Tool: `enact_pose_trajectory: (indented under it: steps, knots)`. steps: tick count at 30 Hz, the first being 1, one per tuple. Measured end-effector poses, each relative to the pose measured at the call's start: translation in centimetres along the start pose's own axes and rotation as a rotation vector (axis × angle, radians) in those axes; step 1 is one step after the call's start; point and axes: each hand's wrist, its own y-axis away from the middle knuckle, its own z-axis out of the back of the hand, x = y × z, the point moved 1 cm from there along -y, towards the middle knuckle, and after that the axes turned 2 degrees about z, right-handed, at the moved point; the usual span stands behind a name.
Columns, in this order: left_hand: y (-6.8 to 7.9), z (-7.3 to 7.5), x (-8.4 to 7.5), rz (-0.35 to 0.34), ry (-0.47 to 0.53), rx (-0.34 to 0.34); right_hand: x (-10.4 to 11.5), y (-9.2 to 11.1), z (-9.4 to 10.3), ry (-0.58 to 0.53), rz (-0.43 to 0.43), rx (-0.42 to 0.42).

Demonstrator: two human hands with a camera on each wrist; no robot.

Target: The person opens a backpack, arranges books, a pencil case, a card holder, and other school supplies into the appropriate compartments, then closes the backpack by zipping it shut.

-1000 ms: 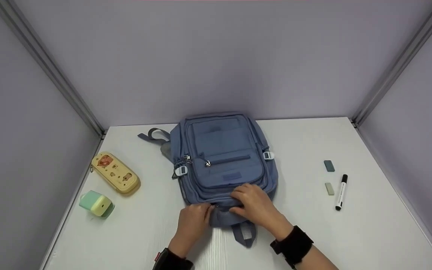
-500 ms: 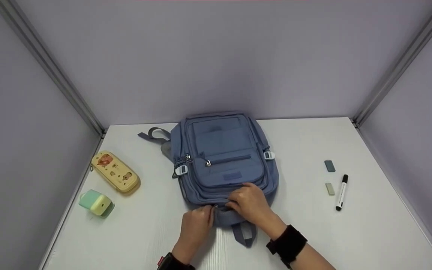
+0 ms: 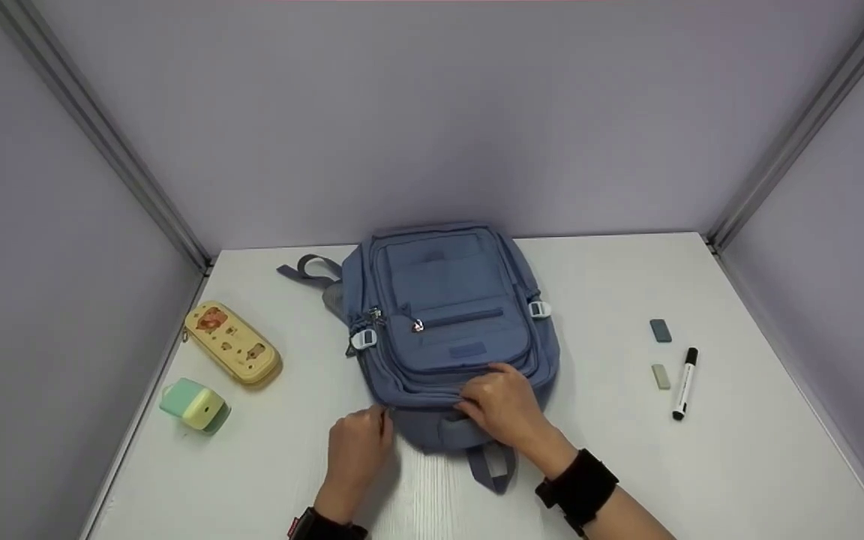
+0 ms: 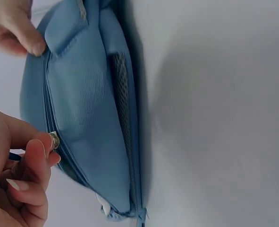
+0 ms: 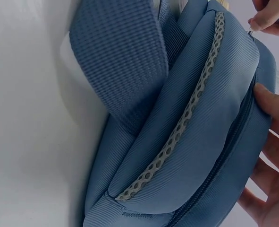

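A blue backpack (image 3: 447,277) lies on the white table, its top end toward the person. In the left wrist view, my left hand (image 4: 21,170) pinches a metal zipper pull (image 4: 54,140) between thumb and finger, on the zipper along the bag's top. In the head view that left hand (image 3: 359,450) is at the bag's near left corner. My right hand (image 3: 503,405) holds the bag's top edge to the right of it. In the right wrist view, its thumb (image 5: 269,101) presses beside the zipper and the other fingers lie along the bag's front.
At the left lie a yellow pencil case (image 3: 233,343) and a green-and-yellow pencil sharpener (image 3: 194,406). On the right are a dark eraser (image 3: 660,330), a pale eraser (image 3: 661,376) and a marker (image 3: 685,384). Grey panels (image 3: 432,112) enclose the table.
My left hand has moved left along the zipper with the pull, toward the bag's near left corner. The right hand has stayed nearly in place on the top edge.
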Motion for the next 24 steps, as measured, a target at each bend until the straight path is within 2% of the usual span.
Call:
enact_pose_trajectory:
  steps: [5,13,24]
  knots:
    - [0.0,0.2,0.9,0.017,-0.015,0.005,0.0,0.0,0.1,-0.002,-0.007,0.005]
    - [-0.7,0.2,2.5,0.109,-0.041,0.049,0.1,0.1,0.0,-0.012,-0.002,0.02]
    - [-2.2,-0.6,4.4,0.143,-0.101,0.081,0.1,0.1,0.0,-0.038,0.025,0.027]
